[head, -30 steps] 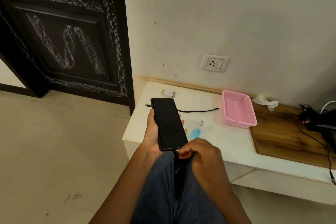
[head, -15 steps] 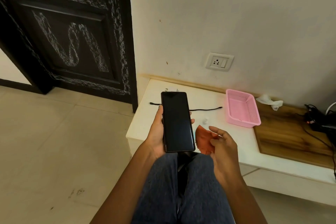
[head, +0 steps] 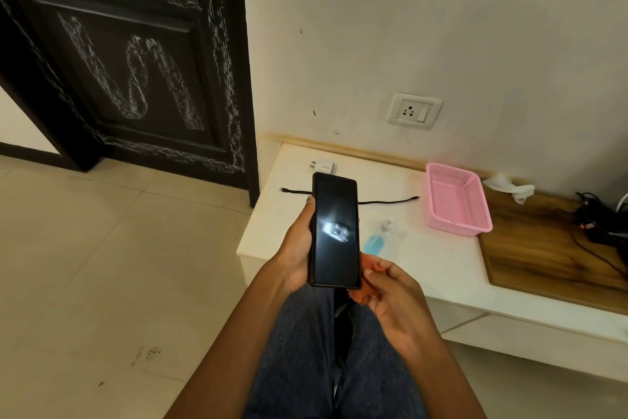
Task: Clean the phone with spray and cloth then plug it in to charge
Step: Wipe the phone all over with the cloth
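My left hand (head: pixel 296 250) grips a black phone (head: pixel 334 231) upright over my lap, its dark screen facing me with a pale reflection on it. My right hand (head: pixel 390 296) pinches an orange cloth (head: pixel 367 270) against the phone's lower right edge; most of the cloth is hidden behind the phone and my fingers. On the white ledge (head: pixel 431 259) beyond lie a small clear spray bottle (head: pixel 380 236) with blue liquid, a black charging cable (head: pixel 387 201) and a white charger plug (head: pixel 323 165). A wall socket (head: pixel 414 110) is above the ledge.
A pink plastic basket (head: pixel 457 204) stands on the ledge, right of the cable. A crumpled white tissue (head: pixel 508 185) and black cables (head: pixel 601 225) lie on the wooden board (head: pixel 543 259) at the right. A dark door (head: pixel 129 61) is at the left.
My right hand, which picked up the orange cloth from near my lap, has brought it in against the phone's lower right edge. The phone tilted and now catches a reflection.
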